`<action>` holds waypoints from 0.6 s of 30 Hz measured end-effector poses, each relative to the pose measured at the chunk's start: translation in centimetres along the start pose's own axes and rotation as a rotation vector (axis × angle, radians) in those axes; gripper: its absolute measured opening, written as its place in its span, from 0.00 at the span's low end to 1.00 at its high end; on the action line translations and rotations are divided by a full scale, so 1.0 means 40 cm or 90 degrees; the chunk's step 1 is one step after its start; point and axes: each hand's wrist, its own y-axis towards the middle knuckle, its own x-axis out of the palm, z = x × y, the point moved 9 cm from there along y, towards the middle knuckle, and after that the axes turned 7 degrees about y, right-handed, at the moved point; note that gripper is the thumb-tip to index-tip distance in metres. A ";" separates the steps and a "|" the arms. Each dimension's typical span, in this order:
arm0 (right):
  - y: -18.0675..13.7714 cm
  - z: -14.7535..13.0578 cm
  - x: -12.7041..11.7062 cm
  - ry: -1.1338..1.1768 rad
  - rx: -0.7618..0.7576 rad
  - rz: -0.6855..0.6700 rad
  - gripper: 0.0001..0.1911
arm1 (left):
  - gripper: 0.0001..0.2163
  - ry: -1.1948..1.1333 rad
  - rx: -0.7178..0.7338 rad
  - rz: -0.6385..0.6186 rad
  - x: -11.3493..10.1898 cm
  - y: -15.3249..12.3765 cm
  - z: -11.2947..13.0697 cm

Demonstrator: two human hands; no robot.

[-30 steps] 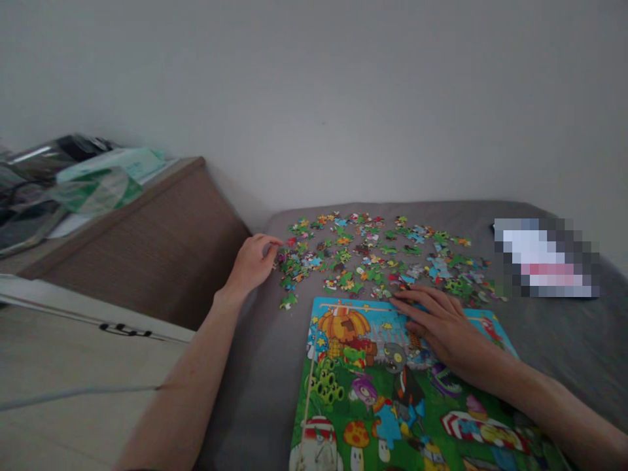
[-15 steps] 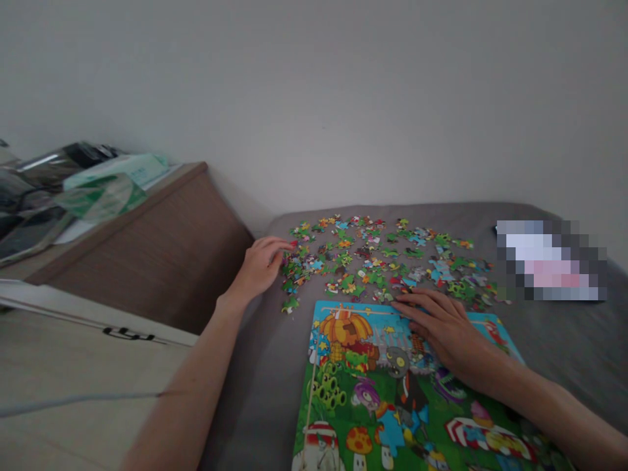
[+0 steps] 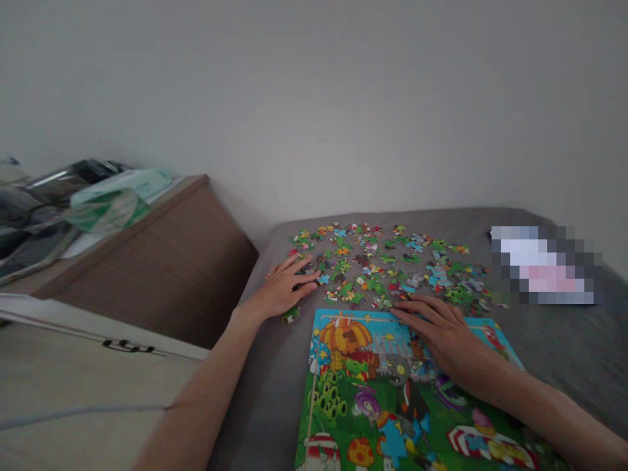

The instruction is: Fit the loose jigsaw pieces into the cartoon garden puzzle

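Many loose jigsaw pieces (image 3: 375,268) lie spread over a grey cloth surface (image 3: 265,386). My left hand (image 3: 282,284) reaches over the left side of the spread, palm down, its fingers apart over or on several pieces. Nearer to me lies a puzzle board (image 3: 360,386) with a cartoon picture of plants, mushrooms and a zombie. Across the board's upper right my right hand (image 3: 439,327) rests with fingers stretched out, fingertips at its far edge beside the pieces. Nothing shows in its grasp; its palm and wrist hide part of the picture.
At the right, a flat device (image 3: 544,265) with a blurred-out screen lies on the cloth. To the left stands a brown-sided cabinet (image 3: 161,255) with plastic packets (image 3: 110,209) on top. A grey cable (image 3: 88,413) crosses its pale front. Behind everything rises a wall (image 3: 324,118).
My left hand has moved right and slightly down over the pieces, and its fingers have spread. My right hand has stayed nearly in place. The view has tilted up slightly.
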 end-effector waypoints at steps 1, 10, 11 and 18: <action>0.000 0.000 0.001 0.000 0.001 -0.003 0.32 | 0.20 0.003 0.013 -0.021 0.000 -0.005 0.007; 0.001 0.000 0.001 0.009 0.004 -0.010 0.30 | 0.16 -0.012 0.067 0.063 -0.049 -0.017 0.030; 0.001 0.000 0.000 0.009 0.004 -0.009 0.30 | 0.15 -0.007 0.050 0.090 -0.054 -0.013 0.017; -0.001 -0.002 0.002 0.005 0.000 -0.007 0.30 | 0.14 0.047 0.042 0.041 -0.032 -0.011 -0.002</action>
